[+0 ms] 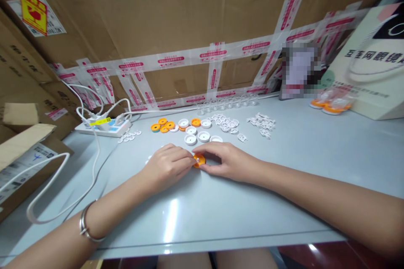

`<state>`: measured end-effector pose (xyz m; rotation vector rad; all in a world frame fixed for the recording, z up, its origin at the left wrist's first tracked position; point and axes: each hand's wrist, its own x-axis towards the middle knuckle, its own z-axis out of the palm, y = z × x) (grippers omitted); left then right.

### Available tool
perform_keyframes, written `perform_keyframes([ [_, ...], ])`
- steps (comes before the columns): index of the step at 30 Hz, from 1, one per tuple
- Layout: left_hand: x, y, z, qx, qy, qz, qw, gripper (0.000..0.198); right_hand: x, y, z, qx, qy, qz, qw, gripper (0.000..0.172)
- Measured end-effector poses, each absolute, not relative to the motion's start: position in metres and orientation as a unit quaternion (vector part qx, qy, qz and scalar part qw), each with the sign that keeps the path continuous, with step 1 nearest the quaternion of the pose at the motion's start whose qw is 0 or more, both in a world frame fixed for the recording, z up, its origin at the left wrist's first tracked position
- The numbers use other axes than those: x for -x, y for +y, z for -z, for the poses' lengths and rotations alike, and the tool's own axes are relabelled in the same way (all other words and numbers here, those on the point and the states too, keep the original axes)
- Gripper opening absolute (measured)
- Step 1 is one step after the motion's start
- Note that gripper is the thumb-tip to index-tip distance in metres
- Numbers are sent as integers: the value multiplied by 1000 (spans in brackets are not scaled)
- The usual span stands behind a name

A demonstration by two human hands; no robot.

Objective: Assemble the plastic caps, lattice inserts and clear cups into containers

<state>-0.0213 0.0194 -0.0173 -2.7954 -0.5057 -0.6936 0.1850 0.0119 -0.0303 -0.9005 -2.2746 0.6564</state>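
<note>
A small orange round cap (201, 163) lies on the table between my two hands. Thumb and fingers of my right hand (225, 159) curve around its rim and grip it from the right. My left hand (170, 162) is closed, with its fingertips pinched over the middle of the cap. Something small and whitish shows at those fingertips, too small to name. Just beyond my hands lie white round caps (190, 139) and more orange caps (169, 125). Part of one white cap is hidden behind my right hand.
White openwork plastic pieces (261, 124) lie in piles, with a row of clear round pieces (227, 103) behind. Small white discs (129, 135) sit near a power strip (104, 126) with loose cables. Cardboard boxes (176, 17) wall the back; a paper bag (372, 63) stands right.
</note>
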Motion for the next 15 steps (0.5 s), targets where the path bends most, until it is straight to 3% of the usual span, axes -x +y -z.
perform_keyframes([
  [7,22,17,18,952,-169,220,128,15,-185,13,31,340,-856,-247,300,28],
  [15,23,15,19,959,-189,195,83,17,-186,11,32,338,-854,-248,309,27],
])
